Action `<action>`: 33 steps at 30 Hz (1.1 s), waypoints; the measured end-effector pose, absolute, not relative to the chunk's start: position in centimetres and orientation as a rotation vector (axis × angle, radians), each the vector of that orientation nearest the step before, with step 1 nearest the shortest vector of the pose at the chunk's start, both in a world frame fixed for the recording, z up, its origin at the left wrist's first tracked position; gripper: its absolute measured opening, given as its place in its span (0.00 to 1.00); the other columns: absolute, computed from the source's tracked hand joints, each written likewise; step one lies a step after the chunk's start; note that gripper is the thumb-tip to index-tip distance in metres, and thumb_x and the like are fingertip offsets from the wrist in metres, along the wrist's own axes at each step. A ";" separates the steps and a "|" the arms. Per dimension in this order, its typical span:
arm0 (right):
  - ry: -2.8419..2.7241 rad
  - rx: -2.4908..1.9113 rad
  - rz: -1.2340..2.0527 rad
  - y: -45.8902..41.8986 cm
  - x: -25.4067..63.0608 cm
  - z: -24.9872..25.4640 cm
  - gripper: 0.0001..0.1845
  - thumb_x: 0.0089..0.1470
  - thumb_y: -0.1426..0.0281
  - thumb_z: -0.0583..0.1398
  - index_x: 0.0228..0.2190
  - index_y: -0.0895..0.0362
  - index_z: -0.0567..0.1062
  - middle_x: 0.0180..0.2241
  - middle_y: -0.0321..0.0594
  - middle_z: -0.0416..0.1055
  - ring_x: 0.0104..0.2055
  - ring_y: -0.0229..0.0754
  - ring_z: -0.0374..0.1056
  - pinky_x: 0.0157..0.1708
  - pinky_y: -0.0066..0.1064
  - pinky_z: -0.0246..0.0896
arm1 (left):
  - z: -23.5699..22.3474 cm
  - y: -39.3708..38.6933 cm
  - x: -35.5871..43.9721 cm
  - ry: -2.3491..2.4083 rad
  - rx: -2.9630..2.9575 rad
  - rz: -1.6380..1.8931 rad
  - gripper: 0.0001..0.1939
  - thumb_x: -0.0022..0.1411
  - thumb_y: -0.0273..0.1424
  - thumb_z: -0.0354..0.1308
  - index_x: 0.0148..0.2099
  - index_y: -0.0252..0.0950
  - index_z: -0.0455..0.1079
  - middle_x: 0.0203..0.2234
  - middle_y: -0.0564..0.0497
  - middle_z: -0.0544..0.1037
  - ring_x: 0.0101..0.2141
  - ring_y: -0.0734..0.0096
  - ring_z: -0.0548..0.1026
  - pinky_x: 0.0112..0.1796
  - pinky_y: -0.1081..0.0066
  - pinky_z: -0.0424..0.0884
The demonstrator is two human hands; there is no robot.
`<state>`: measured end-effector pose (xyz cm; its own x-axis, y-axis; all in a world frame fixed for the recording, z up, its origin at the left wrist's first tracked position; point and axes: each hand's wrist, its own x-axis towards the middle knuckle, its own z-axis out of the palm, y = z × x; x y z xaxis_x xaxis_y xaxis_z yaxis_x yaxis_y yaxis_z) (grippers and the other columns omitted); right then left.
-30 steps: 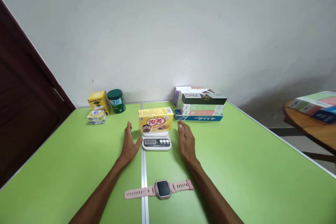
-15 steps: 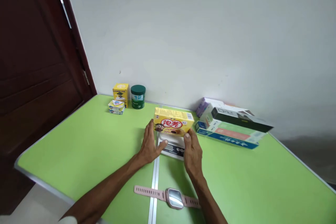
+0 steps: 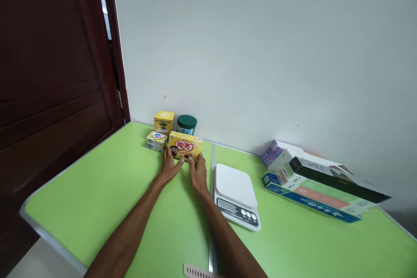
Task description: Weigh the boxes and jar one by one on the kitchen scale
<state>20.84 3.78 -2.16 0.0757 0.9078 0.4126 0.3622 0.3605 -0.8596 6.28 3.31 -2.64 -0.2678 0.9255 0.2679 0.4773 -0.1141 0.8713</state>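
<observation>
A yellow snack box (image 3: 185,146) with red characters stands on the green table (image 3: 97,191), just right of a small white-and-blue box (image 3: 157,140). My left hand (image 3: 170,166) presses its left end and my right hand (image 3: 198,171) its right end, so both hands hold the box between them. To the right of my hands lies a white kitchen scale (image 3: 236,194) with nothing on its platform.
Behind the snack box stand a yellow cube box (image 3: 163,122) and a green-lidded jar (image 3: 186,124) against the wall. A pile of flat boxes (image 3: 312,182) lies at the right. A pink watch strap (image 3: 197,272) peeks in below. A dark door (image 3: 52,74) is at left.
Both hands closed on the snack box, lifted it off the scale and carried it left to the table beside the small boxes. The view turned left.
</observation>
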 end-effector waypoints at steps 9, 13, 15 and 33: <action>-1.528 -1.337 0.606 6.0 18.3 -3.9 0.49 0.62 0.42 0.47 0.69 0.67 0.57 0.67 0.64 0.59 0.70 0.62 0.54 0.69 0.54 0.49 | -2.7 2.7 7.6 2.061 1.802 1.204 0.46 0.64 0.33 0.57 0.75 0.21 0.42 0.73 0.21 0.46 0.73 0.35 0.51 0.68 0.44 0.55; -1.571 -1.336 0.626 6.1 18.2 -3.6 0.45 0.63 0.50 0.51 0.69 0.69 0.56 0.68 0.66 0.58 0.72 0.63 0.52 0.70 0.56 0.49 | -2.4 2.6 7.2 2.080 1.842 1.157 0.44 0.65 0.35 0.57 0.74 0.19 0.45 0.73 0.20 0.48 0.72 0.35 0.53 0.68 0.44 0.56; -1.629 -1.318 0.685 6.0 18.4 -3.2 0.44 0.62 0.54 0.54 0.70 0.67 0.54 0.70 0.63 0.56 0.73 0.62 0.49 0.71 0.57 0.46 | -2.3 2.6 6.8 2.071 1.851 1.192 0.43 0.65 0.36 0.57 0.74 0.20 0.47 0.72 0.21 0.50 0.72 0.36 0.53 0.68 0.44 0.56; -1.210 -1.246 0.272 -5.9 42.2 3.0 0.32 0.65 0.53 0.56 0.65 0.54 0.67 0.62 0.55 0.69 0.61 0.56 0.68 0.59 0.55 0.66 | 1.2 0.2 8.6 1.865 1.890 1.556 0.33 0.66 0.43 0.56 0.68 0.33 0.60 0.63 0.35 0.65 0.66 0.46 0.64 0.67 0.45 0.61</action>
